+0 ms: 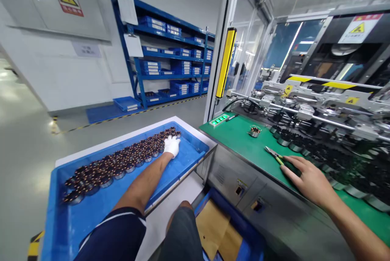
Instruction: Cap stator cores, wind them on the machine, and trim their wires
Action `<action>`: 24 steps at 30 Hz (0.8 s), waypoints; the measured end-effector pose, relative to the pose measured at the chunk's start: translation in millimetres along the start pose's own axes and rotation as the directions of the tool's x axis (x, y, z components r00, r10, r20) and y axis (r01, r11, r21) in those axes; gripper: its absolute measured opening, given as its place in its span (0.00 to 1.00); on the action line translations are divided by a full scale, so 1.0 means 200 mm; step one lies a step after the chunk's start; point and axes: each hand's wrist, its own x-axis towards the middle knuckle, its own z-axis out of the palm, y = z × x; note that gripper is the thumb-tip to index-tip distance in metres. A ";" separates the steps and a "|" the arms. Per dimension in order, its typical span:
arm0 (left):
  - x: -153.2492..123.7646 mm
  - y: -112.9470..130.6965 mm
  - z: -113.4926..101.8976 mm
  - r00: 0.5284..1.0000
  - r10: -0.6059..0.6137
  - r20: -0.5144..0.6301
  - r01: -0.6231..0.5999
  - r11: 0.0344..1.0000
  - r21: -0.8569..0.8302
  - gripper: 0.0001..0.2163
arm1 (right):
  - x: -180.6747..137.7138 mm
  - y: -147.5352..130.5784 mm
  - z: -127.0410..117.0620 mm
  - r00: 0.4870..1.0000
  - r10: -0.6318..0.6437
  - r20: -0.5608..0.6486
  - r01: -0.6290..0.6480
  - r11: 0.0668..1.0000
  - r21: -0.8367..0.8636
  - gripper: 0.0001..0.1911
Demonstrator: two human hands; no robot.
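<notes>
My left hand (172, 146), in a white glove, reaches to the far right end of a cluster of wound motor stators (122, 159) in a blue tray (189, 159). Its fingers are bent down over a stator at the edge of the cluster, partly hiding it. My bare right hand (310, 177) rests above a green work mat (237, 139). Thumb and fingertips hold the handles of pliers (276, 154) with green-yellow grips, jaws pointing away to the left. One single stator (254, 131) sits on the mat beyond the pliers.
Several rows of dark-topped stators (332, 159) line the mat's right side before a machine with metal fixtures (304, 111). A yellow light-curtain bar (226, 64) stands at the machine's edge. Below is a blue bin with cardboard (213, 222). A blue shelf (170, 50) stands behind.
</notes>
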 end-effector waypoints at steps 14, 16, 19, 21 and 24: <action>-0.02 0.10 -0.06 0.996 -0.023 -0.087 0.009 0.987 -0.158 0.16 | 0.00 -0.05 -0.03 1.000 0.025 0.008 -0.025 1.000 -0.017 0.30; 0.00 0.22 -0.24 0.976 0.030 -0.215 -0.069 0.982 -0.176 0.17 | 0.00 -0.07 -0.04 0.999 0.040 0.030 -0.039 0.999 -0.031 0.29; 0.03 0.50 -0.51 0.907 0.205 -0.369 -0.278 0.947 -0.158 0.20 | 0.01 -0.10 -0.04 0.997 0.068 0.041 -0.066 0.997 -0.046 0.25; 0.04 0.72 -0.63 0.839 0.367 -0.402 -0.444 0.889 -0.114 0.20 | 0.01 -0.11 -0.05 0.995 0.083 0.050 -0.081 0.995 -0.050 0.24; 0.08 1.03 -0.70 0.736 0.557 -0.386 -0.620 0.782 -0.055 0.16 | 0.01 -0.13 -0.06 0.993 0.107 0.059 -0.104 0.993 -0.051 0.22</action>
